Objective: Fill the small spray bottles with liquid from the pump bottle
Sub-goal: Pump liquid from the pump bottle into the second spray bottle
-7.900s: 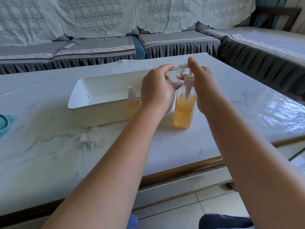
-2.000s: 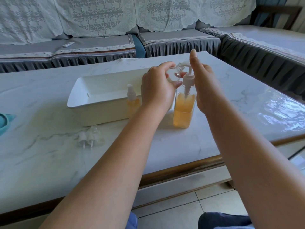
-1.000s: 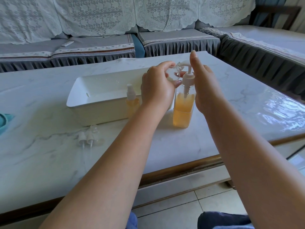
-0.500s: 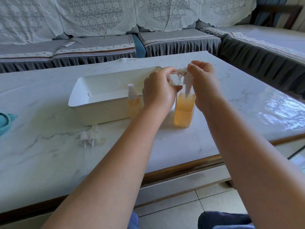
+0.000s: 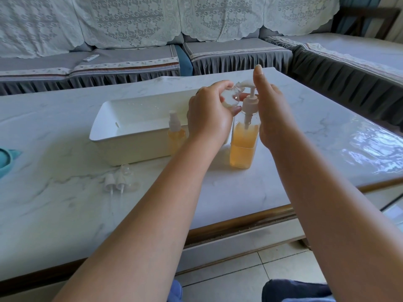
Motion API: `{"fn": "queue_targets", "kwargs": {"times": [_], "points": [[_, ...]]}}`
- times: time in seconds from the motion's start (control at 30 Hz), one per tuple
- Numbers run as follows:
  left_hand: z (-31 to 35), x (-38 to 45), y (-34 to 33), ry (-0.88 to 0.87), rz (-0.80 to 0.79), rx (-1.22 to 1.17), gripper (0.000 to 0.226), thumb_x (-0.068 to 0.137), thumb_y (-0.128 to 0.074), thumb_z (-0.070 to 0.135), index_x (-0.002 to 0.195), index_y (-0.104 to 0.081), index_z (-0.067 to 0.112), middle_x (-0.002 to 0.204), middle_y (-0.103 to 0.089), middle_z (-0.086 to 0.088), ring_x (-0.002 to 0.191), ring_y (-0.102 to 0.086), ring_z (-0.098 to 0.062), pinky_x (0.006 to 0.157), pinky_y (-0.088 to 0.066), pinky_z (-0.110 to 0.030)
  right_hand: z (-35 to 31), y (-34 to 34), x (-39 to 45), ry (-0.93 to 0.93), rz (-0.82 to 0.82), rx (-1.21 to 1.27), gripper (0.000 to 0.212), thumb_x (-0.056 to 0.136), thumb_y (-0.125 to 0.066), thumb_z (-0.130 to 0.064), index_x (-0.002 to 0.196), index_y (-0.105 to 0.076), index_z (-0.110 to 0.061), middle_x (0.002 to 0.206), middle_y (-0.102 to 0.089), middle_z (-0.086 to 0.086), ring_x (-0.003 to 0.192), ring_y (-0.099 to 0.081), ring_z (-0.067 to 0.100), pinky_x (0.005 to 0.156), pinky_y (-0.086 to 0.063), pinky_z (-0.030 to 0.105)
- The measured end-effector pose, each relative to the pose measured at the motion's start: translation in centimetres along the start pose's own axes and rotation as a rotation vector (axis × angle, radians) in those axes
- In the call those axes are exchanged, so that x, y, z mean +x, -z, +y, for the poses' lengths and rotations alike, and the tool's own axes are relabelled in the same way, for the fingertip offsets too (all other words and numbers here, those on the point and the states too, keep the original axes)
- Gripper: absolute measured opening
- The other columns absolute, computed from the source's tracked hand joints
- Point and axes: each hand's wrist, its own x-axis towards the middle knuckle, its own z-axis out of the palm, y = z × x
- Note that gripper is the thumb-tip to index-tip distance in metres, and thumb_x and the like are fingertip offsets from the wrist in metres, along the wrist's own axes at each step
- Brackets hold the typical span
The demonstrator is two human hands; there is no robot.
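On the marble worktop (image 5: 327, 136) in front of the sofa, the pump bottle (image 5: 243, 144) stands upright, about half full of amber liquid, just right of a white rectangular tray (image 5: 130, 144). The left hand (image 5: 209, 118) is clasped round a small clear spray bottle (image 5: 231, 99), tipped with its open neck up against the pump's spout. The right hand (image 5: 272, 118) rests over the pump head, fingers straight and loose, forefinger pointing upward, gripping nothing. A filled spray bottle (image 5: 175, 136) with its white sprayer fitted stands against the tray's near wall, beside the left wrist. Nearer the front edge, two loose white sprayer tops (image 5: 115, 183) lie side by side with clear caps by them, well apart from the hands
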Motion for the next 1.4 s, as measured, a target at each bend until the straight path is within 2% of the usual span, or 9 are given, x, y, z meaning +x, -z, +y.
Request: {"fn": "queue_targets", "kwargs": {"times": [0.17, 0.33, 0.4, 0.53, 0.7, 0.87, 0.97, 1.17, 1.4], "points": [[-0.15, 0.00, -0.02, 0.011, -0.004, 0.011, 0.051, 0.078, -0.078, 0.020, 0.125, -0.062, 0.032, 0.099, -0.063, 0.003, 0.099, -0.057, -0.021, 0.085, -0.048, -0.036, 0.07, 0.13, 0.46, 0.014, 0.012, 0.005, 0.032, 0.101, -0.051, -0.030, 0.123, -0.053, -0.007, 0.082, -0.066, -0.002, 0.061, -0.061, 0.001, 0.049, -0.045, 0.014], [-0.46, -0.40, -0.36, 0.022, -0.040, 0.035, 0.051, 0.078, -0.077, 0.020, 0.124, -0.062, 0.033, 0.106, -0.064, 0.001, 0.105, -0.057, -0.024, 0.091, -0.047, -0.040, 0.55, 0.47, 0.66, 0.012, 0.033, -0.012, 0.035, 0.097, -0.056, -0.024, 0.129, -0.052, -0.010, 0.099, -0.063, 0.003, 0.079, -0.059, 0.009, 0.066, -0.045, 0.024], [-0.39, -0.36, -0.32, 0.018, -0.033, 0.031, 0.051, 0.078, -0.077, 0.020, 0.125, -0.062, 0.032, 0.105, -0.064, 0.001, 0.103, -0.057, -0.023, 0.090, -0.047, -0.039, 0.50, 0.57, 0.71, 0.018, 0.025, -0.011, 0.034, 0.098, -0.055, -0.025, 0.127, -0.054, -0.007, 0.094, -0.065, 0.002, 0.075, -0.060, 0.008, 0.064, -0.046, 0.023], [-0.01, -0.09, -0.06, 0.011, -0.006, 0.001, 0.052, 0.078, -0.077, 0.021, 0.127, -0.061, 0.031, 0.097, -0.061, 0.004, 0.098, -0.057, -0.019, 0.084, -0.047, -0.033, 0.33, 0.42, 0.40, 0.018, -0.005, -0.018, 0.034, 0.100, -0.050, -0.038, 0.111, -0.060, -0.007, 0.079, -0.067, -0.003, 0.054, -0.060, 0.000, 0.046, -0.043, 0.010], [0.13, -0.03, 0.01, 0.004, -0.003, 0.000, 0.052, 0.078, -0.078, 0.022, 0.127, -0.061, 0.031, 0.097, -0.061, 0.004, 0.099, -0.057, -0.019, 0.084, -0.047, -0.032, -0.09, -0.01, 0.01, 0.015, -0.024, -0.028, 0.075, 0.082, -0.052, -0.067, 0.124, -0.058, -0.005, 0.087, -0.073, 0.003, 0.079, -0.070, 0.015, 0.051, -0.042, 0.025], [-0.04, 0.04, -0.07, 0.012, -0.002, -0.001, 0.053, 0.078, -0.078, 0.022, 0.127, -0.061, 0.032, 0.095, -0.060, 0.004, 0.098, -0.057, -0.020, 0.085, -0.048, -0.033, -0.22, 0.04, 0.14, -0.014, 0.010, 0.016, 0.040, 0.100, -0.051, -0.036, 0.123, -0.056, -0.004, 0.081, -0.067, 0.000, 0.053, -0.061, 0.002, 0.043, -0.042, 0.013], [-0.08, -0.08, -0.12, 0.018, -0.011, 0.003, 0.053, 0.078, -0.078, 0.021, 0.127, -0.061, 0.032, 0.098, -0.062, 0.003, 0.100, -0.057, -0.021, 0.086, -0.048, -0.035, -0.01, 0.10, 0.00, 0.013, 0.040, 0.024, 0.030, 0.100, -0.052, -0.027, 0.118, -0.057, -0.004, 0.076, -0.065, -0.003, 0.051, -0.060, -0.002, 0.044, -0.041, 0.010], [-0.32, -0.46, -0.24, 0.035, -0.045, 0.030, 0.051, 0.077, -0.077, 0.020, 0.123, -0.062, 0.035, 0.102, -0.062, 0.004, 0.104, -0.056, -0.024, 0.092, -0.046, -0.041, 0.71, 0.13, 0.17, 0.053, 0.130, 0.000, 0.033, 0.094, -0.060, -0.023, 0.125, -0.054, -0.012, 0.088, -0.062, -0.002, 0.070, -0.059, 0.005, 0.062, -0.046, 0.019], [0.15, -0.04, 0.02, 0.006, -0.006, 0.002, 0.050, 0.079, -0.077, 0.022, 0.126, -0.061, 0.031, 0.097, -0.060, 0.004, 0.098, -0.057, -0.020, 0.085, -0.048, -0.034, 0.29, -0.05, -0.14, 0.022, 0.040, 0.042, 0.047, 0.094, -0.057, -0.045, 0.121, -0.056, -0.006, 0.087, -0.070, 0.000, 0.065, -0.060, 0.012, 0.046, -0.043, 0.018]]}}
